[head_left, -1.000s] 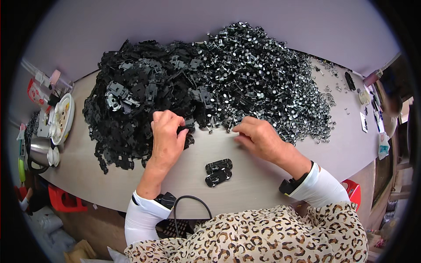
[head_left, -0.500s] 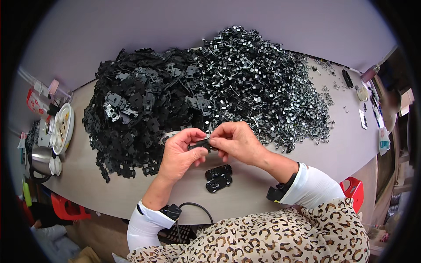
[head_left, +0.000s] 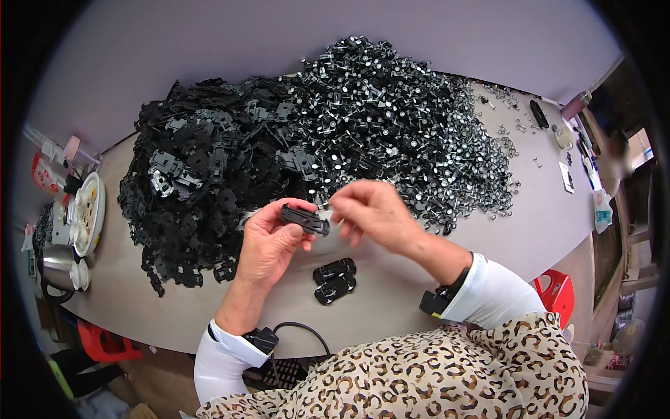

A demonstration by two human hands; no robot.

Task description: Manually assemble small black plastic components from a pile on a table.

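The pale grey desk point(head_left: 440, 307) spreads out under my work, its front edge bending in a wide curve. My cream garment with brown-and-black leopard spots point(head_left: 419, 370) fills the space before it. On the desk's left half rises a broad heap of flat black plastic chassis pieces point(head_left: 202, 133); against its right side leans a tall heap of black and silvery wheel-and-axle parts point(head_left: 391, 126). Past the desk's front edge on my right is a bright red plastic stool point(head_left: 557, 297). White fabric sleeves point(head_left: 492, 297) cover my forearms. At the far left stand a white oval tray with a raised rim point(head_left: 102, 216) and, just nearer me, a rounded silver metal kettle point(head_left: 57, 269).

My left hand point(head_left: 266, 250) is raised in front of the black heap, its thumb and fingers pinching one long black plastic chassis point(head_left: 306, 220) above the desk. My right hand point(head_left: 377, 215) is just beside that chassis's right end, fingers bent and blurred; I cannot tell whether they pinch anything. Below, two black round-ended chassis with silvery spots point(head_left: 335, 287) lie side by side, touching. Smallest are the loose silvery bits point(head_left: 520, 128) scattered beyond the right-hand heap.
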